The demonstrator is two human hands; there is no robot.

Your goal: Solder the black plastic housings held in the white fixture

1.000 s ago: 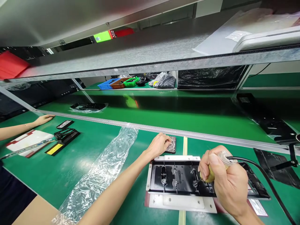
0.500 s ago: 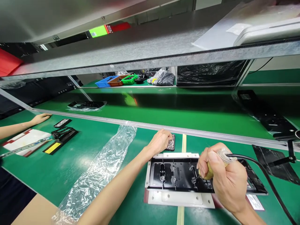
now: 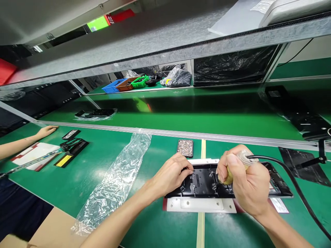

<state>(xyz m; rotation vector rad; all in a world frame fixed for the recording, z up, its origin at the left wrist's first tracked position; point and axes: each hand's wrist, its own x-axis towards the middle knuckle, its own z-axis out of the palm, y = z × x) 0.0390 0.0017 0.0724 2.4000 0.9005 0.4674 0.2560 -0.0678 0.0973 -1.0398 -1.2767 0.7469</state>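
My left hand (image 3: 173,175) is over the left end of a black plastic housing (image 3: 200,187), its thumb and fingers pinched together; whatever they hold is too small to make out. In my right hand (image 3: 249,187) is a corded soldering iron (image 3: 228,177) with a yellowish grip, its tip pointing down and left at the middle of the housing. The housing lies inside up on a white fixture (image 3: 195,205). Just behind it stands a small dark tray (image 3: 185,148) full of tiny metal pieces. My right hand hides part of the housing.
A clear plastic sleeve (image 3: 116,179) lies left of my arm. At far left are another person's hand (image 3: 47,131) and a black part (image 3: 72,151). The iron's black cord (image 3: 292,181) trails right, near a black bracket (image 3: 321,151). A metal shelf (image 3: 155,57) hangs overhead.
My left hand has moved from the tray of metal pieces towards me, onto the housing's left end, uncovering the tray. My right hand still holds the iron over the housing. The view has shifted slightly.
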